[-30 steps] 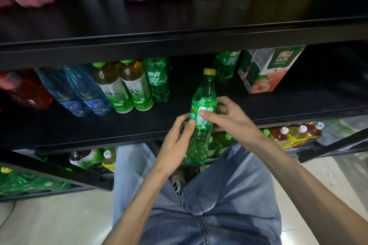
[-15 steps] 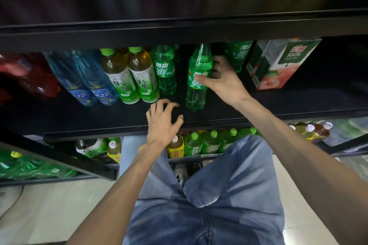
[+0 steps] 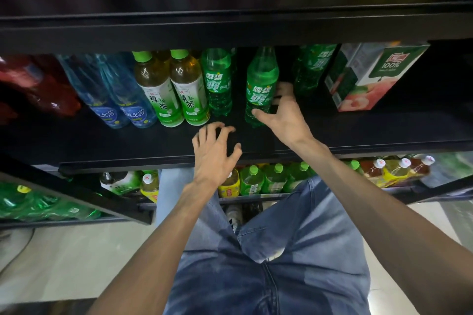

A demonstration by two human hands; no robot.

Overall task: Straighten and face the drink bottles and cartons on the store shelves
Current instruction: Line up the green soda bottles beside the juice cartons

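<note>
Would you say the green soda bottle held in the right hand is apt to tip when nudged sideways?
Probably: the green soda bottle is tall and narrow, so a high push may topple it. It looks full, so fairly heavy. The right hand grips low, which should steady it.

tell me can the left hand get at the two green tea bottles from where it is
Probably yes: the left hand hovers open over bare shelf just front-right of the green tea bottles, with nothing between them.

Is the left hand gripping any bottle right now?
No: the left hand hovers with curled fingers over the bare shelf, while the right hand holds the green soda bottle.
</note>
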